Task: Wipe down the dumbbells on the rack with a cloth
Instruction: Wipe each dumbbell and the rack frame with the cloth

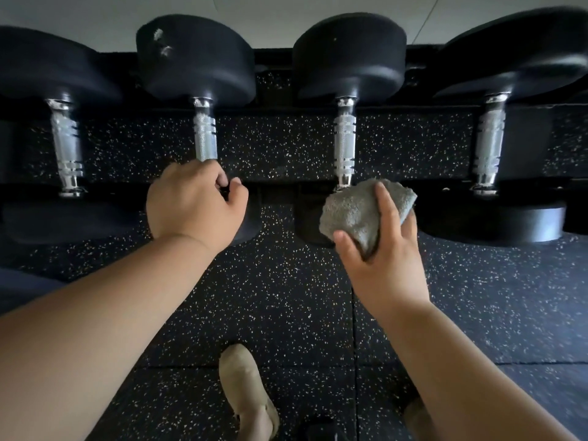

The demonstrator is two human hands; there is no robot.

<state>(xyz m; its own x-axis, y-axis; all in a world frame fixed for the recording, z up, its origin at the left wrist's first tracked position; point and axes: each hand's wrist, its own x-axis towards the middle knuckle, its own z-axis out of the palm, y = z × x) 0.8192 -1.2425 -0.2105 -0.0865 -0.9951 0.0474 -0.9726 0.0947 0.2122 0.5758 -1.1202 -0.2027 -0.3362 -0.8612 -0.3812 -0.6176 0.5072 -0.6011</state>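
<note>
A: Right hand [385,249]?
B: Fingers clamped on a bunched grey cloth [356,211]. Cloth touches the near end of the third dumbbell [345,138] handle, over its near head.
A: Left hand [191,205]?
B: Left of the third dumbbell. Fingers curled round the near handle end of the neighbouring dumbbell [205,135], probably steadying it.
A: Axis?
B: Handle runs straight away from the cloth, towards its far head. Right hand is nearer, so I'd expect a push stroke.

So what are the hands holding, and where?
The right hand pinches a bunched cloth by its near side. The left hand grips a dumbbell at the near end of its handle.
</note>
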